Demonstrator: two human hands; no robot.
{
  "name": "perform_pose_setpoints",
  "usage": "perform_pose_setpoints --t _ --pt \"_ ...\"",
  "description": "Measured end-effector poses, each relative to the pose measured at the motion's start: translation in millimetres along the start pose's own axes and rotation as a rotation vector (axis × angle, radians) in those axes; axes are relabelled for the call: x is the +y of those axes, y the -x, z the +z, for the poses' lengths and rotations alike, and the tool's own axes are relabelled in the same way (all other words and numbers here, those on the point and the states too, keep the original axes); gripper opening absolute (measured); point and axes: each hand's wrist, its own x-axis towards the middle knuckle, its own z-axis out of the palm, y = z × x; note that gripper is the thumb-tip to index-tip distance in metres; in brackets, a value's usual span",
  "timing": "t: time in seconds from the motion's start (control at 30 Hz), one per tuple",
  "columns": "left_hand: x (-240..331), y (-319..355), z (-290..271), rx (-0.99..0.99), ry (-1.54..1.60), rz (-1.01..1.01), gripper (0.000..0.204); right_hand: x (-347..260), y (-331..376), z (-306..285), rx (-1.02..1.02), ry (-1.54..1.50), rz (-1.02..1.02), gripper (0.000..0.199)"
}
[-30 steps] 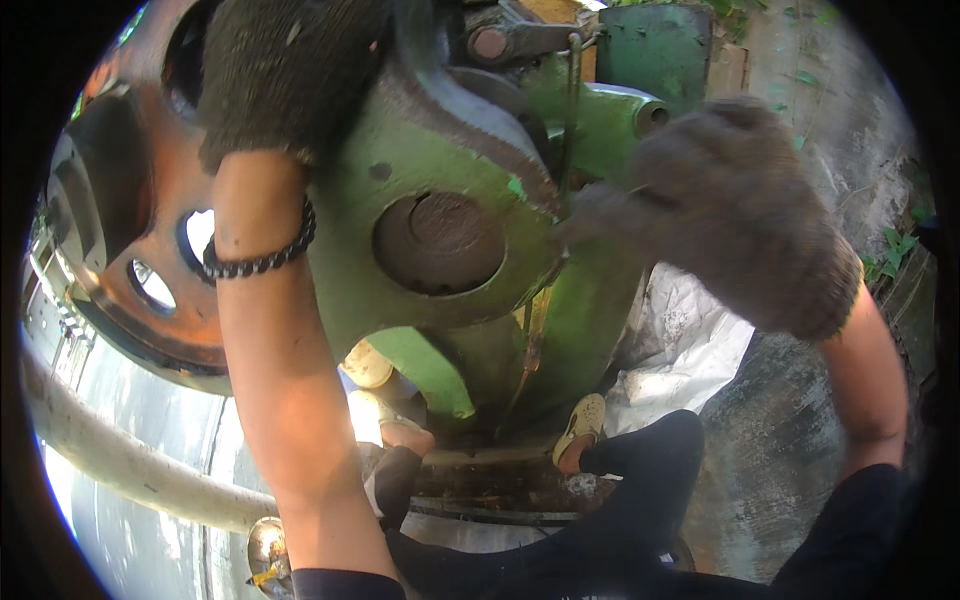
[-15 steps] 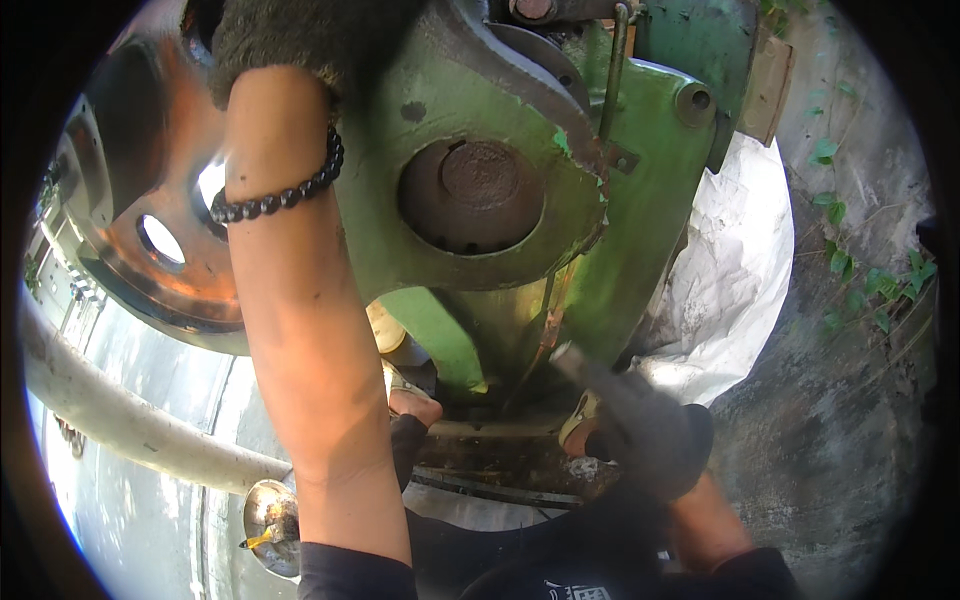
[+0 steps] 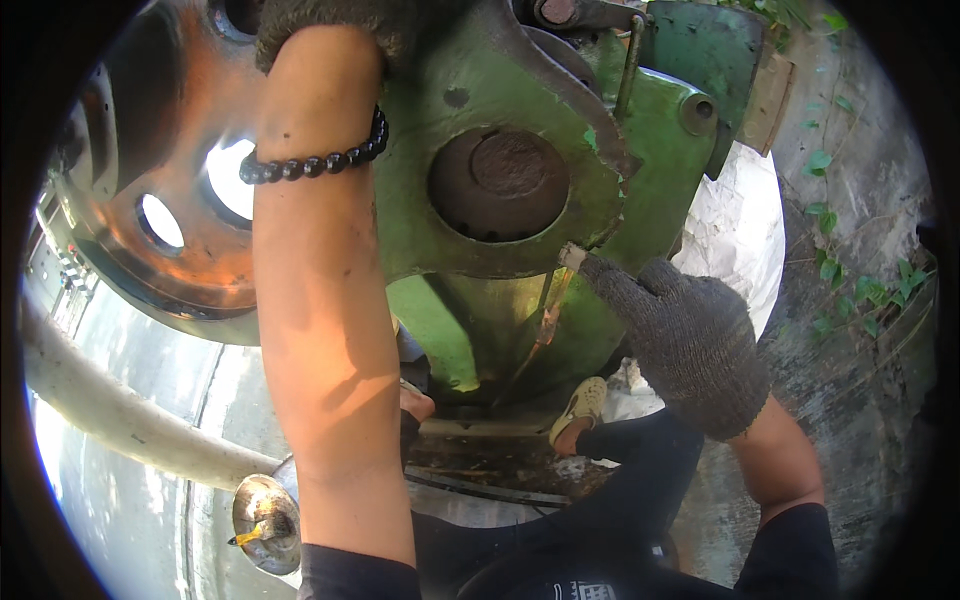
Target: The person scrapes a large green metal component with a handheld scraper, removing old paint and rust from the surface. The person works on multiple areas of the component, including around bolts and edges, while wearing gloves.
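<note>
A large green machine with worn paint fills the middle of the view. In its side plate is a round recess holding a dark rusty disc. My left hand, in a dark knit glove, is raised at the top edge, its fingers hidden; a black bead bracelet circles that wrist. My right hand, gloved alike, points its index finger at the plate's lower edge below the recess. That finger ends in a pale tip; whether this is bare or covered, I cannot tell. The other fingers look bent.
A big dark wheel with holes and orange-brown reflections stands at left. Below it slants a pale pipe, near a metal bowl with something yellow inside. White sacking lies right, beside a grey wall with vines. My shoe is beneath the machine.
My right hand has risen from low in front of my body to the machine's plate, finger extended. The view has shifted slightly; my left arm stays raised.
</note>
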Motion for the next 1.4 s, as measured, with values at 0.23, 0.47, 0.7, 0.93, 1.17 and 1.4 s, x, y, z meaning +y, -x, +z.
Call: perform_pose_setpoints --t 0.23,0.47,0.7,0.93,1.17,1.4 --pt "-51.5 10.9 -40.8 0.016 -0.074 0.135 0.03 14.8 29.4 91.8 0.166 -0.576 -0.039 0.063" --pt "89.2 213.0 -87.9 -0.142 0.154 -0.471 0.041 -29.1 160.7 211.9 -0.196 -0.292 0.021 0.076" --pt "239.8 340.6 -167.2 -0.458 0.17 -1.397 0.06 -135.2 68.4 173.3 -0.186 -1.262 0.076 0.059" --pt "205.2 382.2 -296.0 -0.785 -0.548 -0.716 0.033 -234.5 48.8 191.3 -0.337 -1.521 -0.067 0.048" --pt "208.5 564.0 -461.6 -0.747 -0.533 -1.692 0.031 -173.2 64.1 211.7 -0.588 -2.053 0.421 0.051" --pt "246.5 635.6 -481.3 -0.822 -0.571 -1.757 0.039 -111.3 106.1 218.9 -0.574 -1.783 0.525 0.049"
